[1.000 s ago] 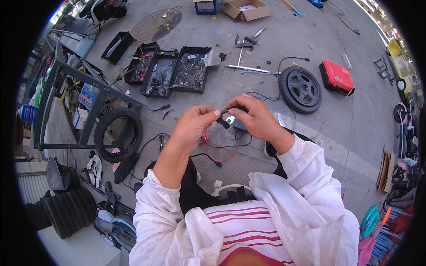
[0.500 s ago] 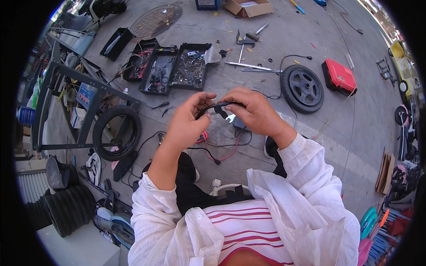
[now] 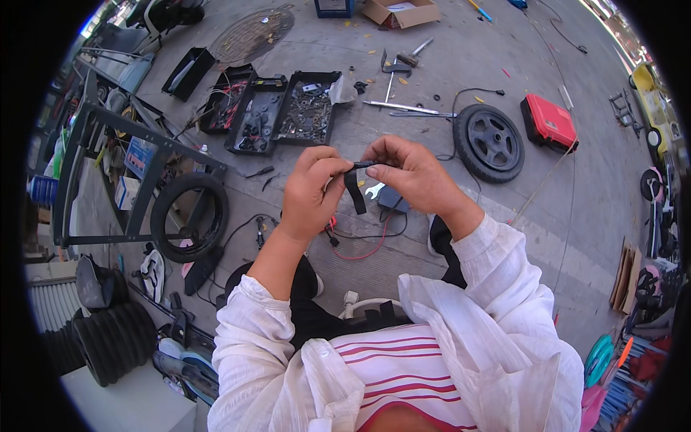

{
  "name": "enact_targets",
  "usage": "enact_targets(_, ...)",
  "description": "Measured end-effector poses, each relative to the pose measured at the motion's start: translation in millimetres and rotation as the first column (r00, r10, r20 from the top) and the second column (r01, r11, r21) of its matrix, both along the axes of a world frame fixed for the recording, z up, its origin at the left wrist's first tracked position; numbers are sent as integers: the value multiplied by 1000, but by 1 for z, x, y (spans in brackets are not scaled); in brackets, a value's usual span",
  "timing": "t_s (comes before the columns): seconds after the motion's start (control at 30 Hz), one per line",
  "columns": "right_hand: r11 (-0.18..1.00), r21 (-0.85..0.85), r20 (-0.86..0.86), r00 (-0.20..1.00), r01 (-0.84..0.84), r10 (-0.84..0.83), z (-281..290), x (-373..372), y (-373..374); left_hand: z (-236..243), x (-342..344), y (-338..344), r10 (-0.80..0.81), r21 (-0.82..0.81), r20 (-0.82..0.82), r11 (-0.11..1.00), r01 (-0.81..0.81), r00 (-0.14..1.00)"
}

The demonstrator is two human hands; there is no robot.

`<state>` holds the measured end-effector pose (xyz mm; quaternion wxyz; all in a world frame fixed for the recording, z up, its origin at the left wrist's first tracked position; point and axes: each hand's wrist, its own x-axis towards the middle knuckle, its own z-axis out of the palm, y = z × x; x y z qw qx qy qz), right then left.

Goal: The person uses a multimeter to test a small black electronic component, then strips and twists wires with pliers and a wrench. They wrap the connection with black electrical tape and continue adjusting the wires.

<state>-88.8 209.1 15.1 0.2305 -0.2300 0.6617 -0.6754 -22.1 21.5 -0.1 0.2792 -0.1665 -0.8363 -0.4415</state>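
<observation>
A short black strap (image 3: 355, 193) is pinched between both hands in front of my body, its loose end hanging down. My left hand (image 3: 311, 191) grips one side of it with thumb and fingers together. Close beside it, my right hand (image 3: 419, 178) holds the dark upper part between thumb and curled fingers, which partly hide it. Beyond the strap lie a silver open-end wrench (image 3: 374, 191) and a small black box (image 3: 394, 200). A black plug (image 3: 333, 241) on a cord shows below my left hand.
Black trays of small parts (image 3: 309, 108) lie ahead to the left. A wheel with a black rim (image 3: 489, 142) and a red case (image 3: 549, 121) are at the right. A dark metal frame (image 3: 108, 173) and a bare tire (image 3: 188, 216) stand at the left.
My hands have drawn closer together. The strap's loose end now hangs lower, where before a curved black length spanned between my hands. The plug below has shifted up and left.
</observation>
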Motion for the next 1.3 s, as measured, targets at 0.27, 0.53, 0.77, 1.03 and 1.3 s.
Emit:
enact_targets(0.27, 989, 137, -155, 985, -60, 81, -1, -2, 2, -3, 7, -1, -347, 703, 521, 693, -161, 780)
enact_targets(0.53, 959, 254, -425, 877, -122, 224, 7, 4, -3, 2, 3, -5, -451, 685, 693, 655, -319, 562)
enact_targets(0.77, 993, 119, -306, 951, -16, 52, -6, 8, -6, 5, 0, -1, -167, 589, 720, 661, -465, 674)
enact_targets(1.03, 981, 109, -227, 965, 158, -130, -12, 6, -9, 6, 10, -1, -129, 500, 539, 844, -193, 832)
enact_targets(1.3, 888, 257, -577, 798, 382, -176, -8, 33, -13, 14, 6, -6, 172, 297, 589, 863, -409, 789)
